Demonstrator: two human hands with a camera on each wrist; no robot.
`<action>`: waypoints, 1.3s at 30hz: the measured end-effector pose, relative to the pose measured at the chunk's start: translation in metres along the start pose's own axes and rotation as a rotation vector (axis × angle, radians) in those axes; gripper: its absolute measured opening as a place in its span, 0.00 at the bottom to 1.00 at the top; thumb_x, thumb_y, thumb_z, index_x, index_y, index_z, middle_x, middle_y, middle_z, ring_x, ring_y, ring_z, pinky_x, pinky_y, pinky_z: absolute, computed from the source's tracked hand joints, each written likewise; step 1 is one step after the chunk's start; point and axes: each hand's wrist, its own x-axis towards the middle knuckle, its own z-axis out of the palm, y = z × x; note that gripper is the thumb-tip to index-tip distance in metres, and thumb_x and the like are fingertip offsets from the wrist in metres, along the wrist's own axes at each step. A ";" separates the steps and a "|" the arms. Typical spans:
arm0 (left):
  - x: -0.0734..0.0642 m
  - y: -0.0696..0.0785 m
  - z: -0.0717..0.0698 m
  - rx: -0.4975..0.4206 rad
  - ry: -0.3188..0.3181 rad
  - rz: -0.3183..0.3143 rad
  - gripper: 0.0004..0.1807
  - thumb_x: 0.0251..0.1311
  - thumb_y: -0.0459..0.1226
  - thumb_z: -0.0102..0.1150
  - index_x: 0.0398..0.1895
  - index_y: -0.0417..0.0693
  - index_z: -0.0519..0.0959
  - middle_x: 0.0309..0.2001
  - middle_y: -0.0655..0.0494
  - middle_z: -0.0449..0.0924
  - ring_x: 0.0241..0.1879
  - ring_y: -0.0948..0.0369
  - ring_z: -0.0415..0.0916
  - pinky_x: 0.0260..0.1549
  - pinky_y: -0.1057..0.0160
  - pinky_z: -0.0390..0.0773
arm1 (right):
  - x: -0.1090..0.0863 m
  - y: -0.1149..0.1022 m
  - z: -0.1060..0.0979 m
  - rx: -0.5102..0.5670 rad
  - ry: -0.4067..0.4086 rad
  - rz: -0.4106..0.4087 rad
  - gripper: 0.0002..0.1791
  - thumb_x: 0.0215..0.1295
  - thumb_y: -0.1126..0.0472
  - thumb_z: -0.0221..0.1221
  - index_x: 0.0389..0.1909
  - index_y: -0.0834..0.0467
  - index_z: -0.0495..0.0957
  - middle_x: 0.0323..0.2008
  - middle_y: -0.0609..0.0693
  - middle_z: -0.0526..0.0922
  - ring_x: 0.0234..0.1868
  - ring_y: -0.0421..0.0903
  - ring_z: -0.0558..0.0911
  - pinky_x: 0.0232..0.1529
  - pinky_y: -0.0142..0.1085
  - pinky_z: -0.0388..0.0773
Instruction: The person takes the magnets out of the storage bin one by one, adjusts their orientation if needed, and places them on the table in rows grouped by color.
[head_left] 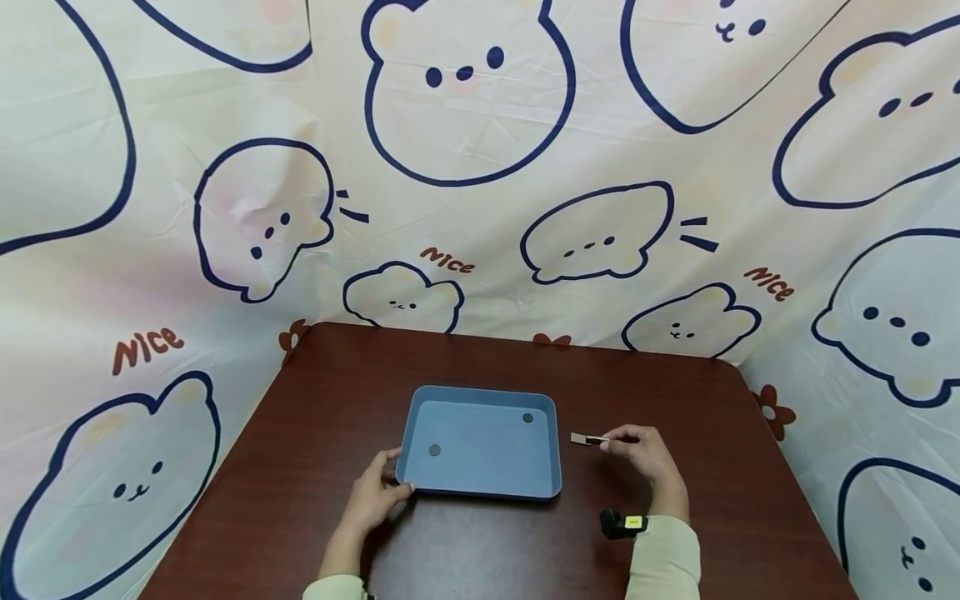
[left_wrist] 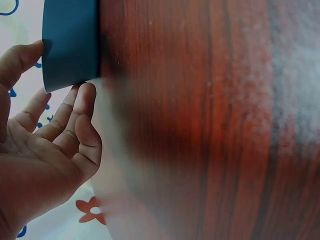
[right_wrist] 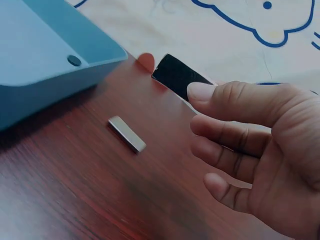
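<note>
While the left hand (head_left: 375, 493) grips the blue rectangular tray (head_left: 480, 487) by its near left corner, the right hand (right_wrist: 245, 145) pinches a flat, glossy black strip (right_wrist: 172, 75) that juts past the thumb. Just left of that pinch, a silver bar (right_wrist: 126, 134) lies on the wood-grain table (head_left: 465, 550); farther left, 2 small grey discs (head_left: 435, 450) sit inside the tray.

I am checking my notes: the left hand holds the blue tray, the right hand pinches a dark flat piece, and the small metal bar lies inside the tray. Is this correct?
Not quite: the small metal bar lies on the table beside the blue tray, as the right wrist view shows. The left hand and the right hand are as you wrote.
</note>
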 end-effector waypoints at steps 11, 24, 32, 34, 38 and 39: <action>0.000 -0.001 -0.001 0.013 0.013 0.003 0.33 0.51 0.33 0.66 0.62 0.43 0.66 0.39 0.45 0.76 0.33 0.55 0.72 0.28 0.57 0.71 | -0.003 0.016 -0.022 -0.030 0.033 0.060 0.09 0.57 0.59 0.65 0.34 0.61 0.83 0.35 0.52 0.79 0.36 0.50 0.70 0.35 0.42 0.68; -0.002 0.000 0.000 -0.018 0.011 0.009 0.33 0.52 0.33 0.65 0.63 0.43 0.66 0.40 0.44 0.75 0.30 0.57 0.74 0.25 0.58 0.71 | 0.008 0.035 -0.031 -0.022 0.030 0.103 0.11 0.57 0.57 0.65 0.36 0.61 0.83 0.36 0.51 0.79 0.36 0.49 0.70 0.34 0.40 0.68; -0.001 0.001 0.000 -0.008 0.019 0.001 0.33 0.51 0.32 0.66 0.62 0.43 0.66 0.39 0.44 0.76 0.29 0.57 0.73 0.25 0.58 0.71 | 0.016 0.046 -0.034 -0.066 0.005 0.111 0.12 0.56 0.55 0.65 0.35 0.60 0.84 0.37 0.50 0.81 0.38 0.49 0.73 0.38 0.39 0.67; -0.001 0.001 0.000 -0.006 0.014 0.002 0.33 0.51 0.32 0.66 0.62 0.42 0.66 0.39 0.44 0.76 0.29 0.57 0.73 0.25 0.58 0.71 | 0.019 0.048 -0.035 -0.089 -0.001 0.094 0.12 0.57 0.55 0.64 0.35 0.60 0.84 0.38 0.51 0.81 0.39 0.48 0.74 0.39 0.40 0.67; -0.001 0.002 0.000 -0.006 0.006 0.000 0.33 0.52 0.32 0.65 0.63 0.43 0.66 0.40 0.44 0.75 0.29 0.57 0.73 0.24 0.59 0.71 | 0.022 0.049 -0.037 -0.110 -0.008 0.087 0.11 0.58 0.55 0.64 0.35 0.60 0.84 0.37 0.51 0.82 0.40 0.48 0.75 0.41 0.40 0.68; -0.001 0.002 0.000 -0.007 0.005 0.000 0.33 0.51 0.32 0.65 0.63 0.42 0.66 0.39 0.43 0.75 0.28 0.57 0.73 0.23 0.58 0.71 | 0.023 0.050 -0.037 -0.119 -0.014 0.087 0.12 0.58 0.55 0.63 0.35 0.60 0.84 0.37 0.51 0.82 0.40 0.48 0.75 0.40 0.40 0.68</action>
